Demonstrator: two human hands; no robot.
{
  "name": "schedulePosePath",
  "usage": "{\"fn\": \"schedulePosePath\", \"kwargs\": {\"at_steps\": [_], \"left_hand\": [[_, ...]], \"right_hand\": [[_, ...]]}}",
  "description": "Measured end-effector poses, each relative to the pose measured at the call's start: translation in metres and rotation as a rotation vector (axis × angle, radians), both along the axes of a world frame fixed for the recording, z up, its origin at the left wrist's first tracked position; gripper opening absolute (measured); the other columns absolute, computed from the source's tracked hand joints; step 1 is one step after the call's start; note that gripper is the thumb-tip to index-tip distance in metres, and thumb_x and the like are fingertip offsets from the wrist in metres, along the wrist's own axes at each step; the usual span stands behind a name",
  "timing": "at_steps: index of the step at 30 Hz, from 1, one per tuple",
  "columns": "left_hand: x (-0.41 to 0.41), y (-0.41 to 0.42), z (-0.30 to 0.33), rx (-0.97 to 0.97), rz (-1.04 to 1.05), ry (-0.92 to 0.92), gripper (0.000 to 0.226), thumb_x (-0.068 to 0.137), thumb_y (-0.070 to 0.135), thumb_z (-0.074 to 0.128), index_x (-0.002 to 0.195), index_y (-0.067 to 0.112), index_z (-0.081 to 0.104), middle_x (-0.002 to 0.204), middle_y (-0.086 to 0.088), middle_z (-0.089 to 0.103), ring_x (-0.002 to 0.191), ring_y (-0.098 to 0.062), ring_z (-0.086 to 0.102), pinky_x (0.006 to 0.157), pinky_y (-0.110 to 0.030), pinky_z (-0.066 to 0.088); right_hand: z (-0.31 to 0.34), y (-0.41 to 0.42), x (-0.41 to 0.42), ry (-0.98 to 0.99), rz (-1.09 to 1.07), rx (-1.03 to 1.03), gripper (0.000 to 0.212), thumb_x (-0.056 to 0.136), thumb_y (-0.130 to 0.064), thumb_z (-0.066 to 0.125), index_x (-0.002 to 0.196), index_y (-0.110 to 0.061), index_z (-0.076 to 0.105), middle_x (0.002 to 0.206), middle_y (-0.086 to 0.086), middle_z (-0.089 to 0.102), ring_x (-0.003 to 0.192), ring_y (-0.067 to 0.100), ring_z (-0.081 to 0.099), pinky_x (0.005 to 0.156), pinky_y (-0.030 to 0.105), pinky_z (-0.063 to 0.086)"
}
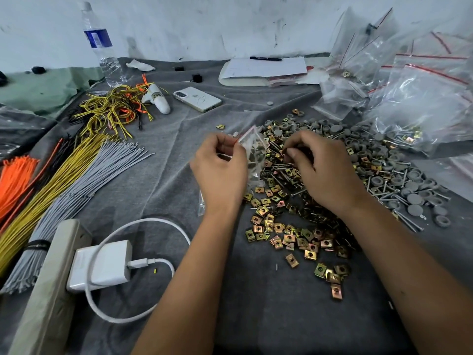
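Observation:
My left hand (221,172) holds a small clear zip bag (253,152) with a red seal strip, its mouth pinched open at the top; grey caps and screws show inside it. My right hand (320,167) hovers over the pile of hardware with its fingers curled, pinching small parts right beside the bag's mouth; what it pinches is mostly hidden. Below and around both hands lies a heap of brass-coloured clip nuts (289,234). Grey round caps (414,198) and long screws (407,219) spread to the right.
Grey cloth (179,155) covers the table. Bundles of grey, yellow and orange wires (74,180) lie left. A white charger (102,265) with cable sits front left. A phone (197,99), water bottle (102,47), notepad with pen (263,69) stand behind. Filled clear bags (419,103) pile at right.

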State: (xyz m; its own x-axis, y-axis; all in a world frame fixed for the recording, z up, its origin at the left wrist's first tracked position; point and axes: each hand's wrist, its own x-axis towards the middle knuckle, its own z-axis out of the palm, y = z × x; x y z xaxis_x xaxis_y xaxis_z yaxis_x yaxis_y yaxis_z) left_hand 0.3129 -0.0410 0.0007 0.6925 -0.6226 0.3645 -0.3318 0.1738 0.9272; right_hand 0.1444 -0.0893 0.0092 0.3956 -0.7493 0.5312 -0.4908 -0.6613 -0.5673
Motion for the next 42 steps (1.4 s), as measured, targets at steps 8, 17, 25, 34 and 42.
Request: {"fn": "schedulePosePath", "kwargs": {"at_steps": [8,17,25,34,42], "left_hand": [[-0.01,-0.003,-0.005,0.035,-0.116,-0.207,0.006,0.083,0.015,0.067,0.081,0.021,0.067,0.069,0.006,0.066,0.067,-0.015,0.064,0.062,-0.039,0.055],[-0.008,0.0,-0.001,0.016,-0.085,-0.106,0.01,0.085,0.008,0.068,0.082,0.017,0.069,0.069,0.008,0.066,0.065,-0.004,0.06,0.064,-0.024,0.05],[-0.002,-0.001,0.001,-0.021,0.004,0.065,0.01,0.085,0.007,0.066,0.08,0.015,0.069,0.069,0.009,0.063,0.063,-0.004,0.054,0.06,-0.019,0.044],[-0.001,-0.001,0.001,-0.008,0.007,0.092,0.009,0.085,0.008,0.067,0.081,0.016,0.069,0.069,0.008,0.063,0.063,-0.006,0.054,0.059,-0.023,0.044],[-0.001,-0.001,0.0,0.002,0.004,0.076,0.009,0.084,0.008,0.066,0.081,0.017,0.069,0.068,0.01,0.063,0.062,-0.005,0.054,0.06,-0.022,0.044]], "right_hand": [[0.001,0.009,0.006,-0.062,0.099,-0.062,0.019,0.087,-0.008,0.079,0.105,-0.008,0.074,0.092,-0.001,0.075,0.086,0.006,0.07,0.079,0.024,0.058],[0.001,0.006,0.004,-0.089,0.036,-0.134,0.022,0.089,-0.013,0.078,0.111,-0.009,0.076,0.104,-0.002,0.077,0.092,0.006,0.072,0.086,0.019,0.056],[-0.004,-0.012,-0.012,0.016,-0.169,-0.065,0.014,0.09,-0.017,0.077,0.104,-0.017,0.078,0.099,-0.001,0.076,0.085,0.009,0.066,0.086,0.03,0.057],[-0.01,-0.01,-0.005,0.403,-0.183,0.012,0.023,0.088,-0.042,0.077,0.102,-0.024,0.075,0.098,-0.005,0.054,0.095,0.013,0.049,0.081,0.029,0.042],[-0.01,-0.005,-0.004,0.419,-0.173,0.029,0.019,0.094,-0.033,0.072,0.107,-0.019,0.069,0.108,-0.002,0.058,0.109,0.019,0.055,0.092,0.039,0.051]]}}
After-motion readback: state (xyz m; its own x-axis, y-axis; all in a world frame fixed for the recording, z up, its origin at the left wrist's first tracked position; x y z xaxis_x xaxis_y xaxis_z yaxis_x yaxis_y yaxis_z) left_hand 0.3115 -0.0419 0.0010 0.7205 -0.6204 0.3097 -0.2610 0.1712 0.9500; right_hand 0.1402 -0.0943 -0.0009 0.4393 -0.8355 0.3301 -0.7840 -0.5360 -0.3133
